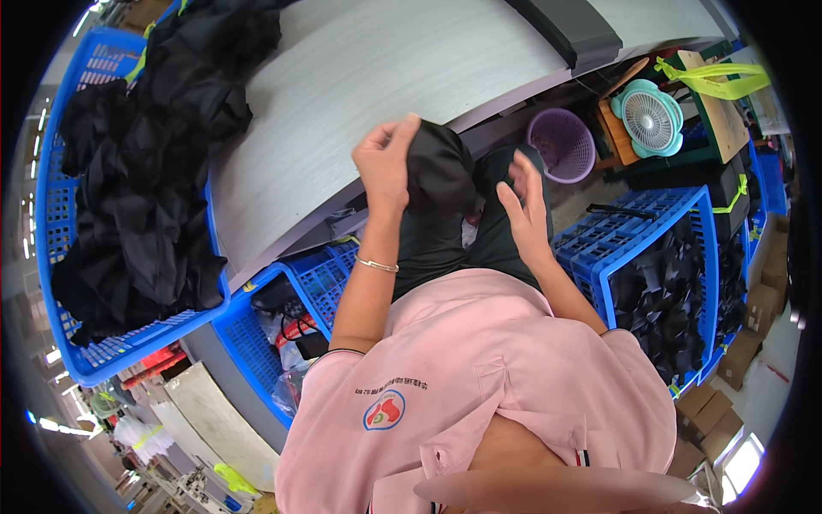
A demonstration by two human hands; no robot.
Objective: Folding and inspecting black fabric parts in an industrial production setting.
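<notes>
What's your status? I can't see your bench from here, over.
Left hand gripping black fabric piece at its top. Right hand open beside it, not clearly touching. Nothing between the hands; grey table just ahead.

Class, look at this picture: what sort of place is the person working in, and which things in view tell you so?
Probably a garment workshop or packing room. Blue crates piled with black cloth flank a long grey worktable, cardboard boxes stand on the floor, and the left hand grips a black piece.
</notes>
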